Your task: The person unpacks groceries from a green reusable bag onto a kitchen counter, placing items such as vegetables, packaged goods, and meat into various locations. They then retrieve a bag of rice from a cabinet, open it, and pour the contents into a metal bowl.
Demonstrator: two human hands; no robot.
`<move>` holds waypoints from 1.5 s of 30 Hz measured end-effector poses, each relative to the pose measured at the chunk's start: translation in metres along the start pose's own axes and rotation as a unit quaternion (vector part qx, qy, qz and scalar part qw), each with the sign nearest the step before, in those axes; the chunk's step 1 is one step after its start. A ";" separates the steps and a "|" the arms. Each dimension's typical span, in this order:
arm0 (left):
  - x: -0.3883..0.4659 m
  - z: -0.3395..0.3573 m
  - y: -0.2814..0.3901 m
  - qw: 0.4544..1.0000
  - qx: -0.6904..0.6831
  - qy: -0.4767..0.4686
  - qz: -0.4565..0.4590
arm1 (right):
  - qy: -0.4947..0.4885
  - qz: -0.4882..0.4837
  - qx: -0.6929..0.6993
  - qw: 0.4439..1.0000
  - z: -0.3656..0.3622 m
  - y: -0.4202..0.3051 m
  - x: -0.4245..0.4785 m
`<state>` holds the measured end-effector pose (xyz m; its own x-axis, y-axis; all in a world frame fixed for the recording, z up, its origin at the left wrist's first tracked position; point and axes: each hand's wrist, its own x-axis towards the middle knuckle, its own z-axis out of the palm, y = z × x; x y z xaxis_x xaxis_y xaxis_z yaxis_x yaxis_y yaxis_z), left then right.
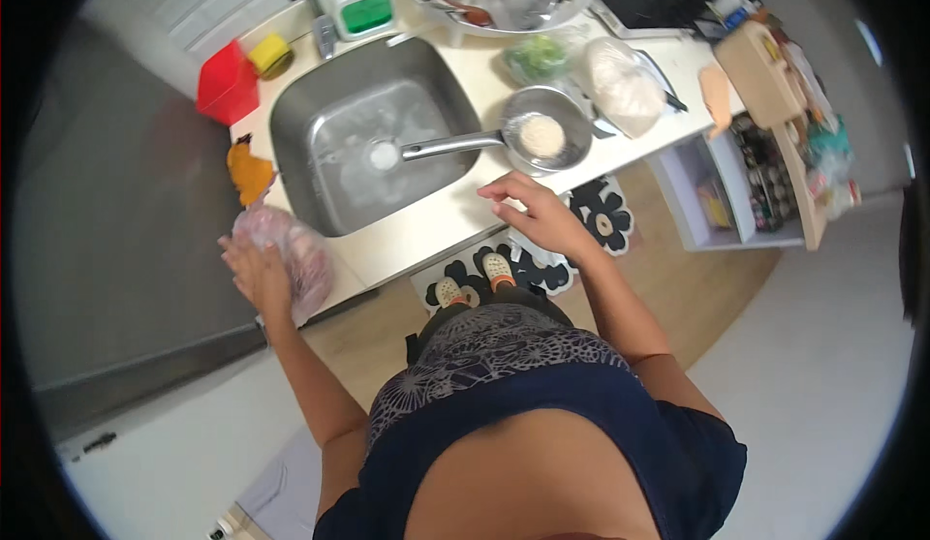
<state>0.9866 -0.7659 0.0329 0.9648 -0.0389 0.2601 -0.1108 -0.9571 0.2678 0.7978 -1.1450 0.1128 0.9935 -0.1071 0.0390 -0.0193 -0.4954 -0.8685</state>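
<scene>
My left hand [263,275] lies against a clear plastic bag of pinkish food [309,260], which looks like raw meat, at the counter's left end. Whether the fingers grip the bag is unclear. An orange, leaf-shaped item [249,171] lies just beyond it. My right hand [534,209] hovers by the counter's front edge, holding nothing, its thumb apart from its bent fingers. Nearest to it is a metal saucepan [577,144] containing a pale, grainy heap [542,137]. The pan's handle reaches over the steel sink [341,209].
Behind the sink stand a faucet [325,35], a soap dispenser [365,10] and a red container [227,86]. A bag of greens [538,58], a whitish bag [621,86] and a loaded dish rack [501,30] occupy the right side. An open drawer [734,177] juts out.
</scene>
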 end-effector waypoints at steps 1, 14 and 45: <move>0.002 -0.007 0.010 0.999 -0.022 0.031 -0.013 | 0.020 0.005 0.006 1.000 0.002 0.000 -0.003; 0.000 -0.071 0.063 0.985 -0.002 0.137 0.110 | 0.121 0.019 -0.349 0.929 -0.080 0.075 0.024; -0.010 0.022 0.392 0.841 -0.003 -0.204 0.501 | -0.130 0.156 -0.018 0.979 -0.147 0.091 0.086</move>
<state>0.9385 -1.1469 0.1153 0.3874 -0.9217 0.0172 -0.9171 -0.3835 0.1086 0.8648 -1.3262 0.1099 0.9333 -0.0365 -0.3573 -0.3260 -0.5033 -0.8002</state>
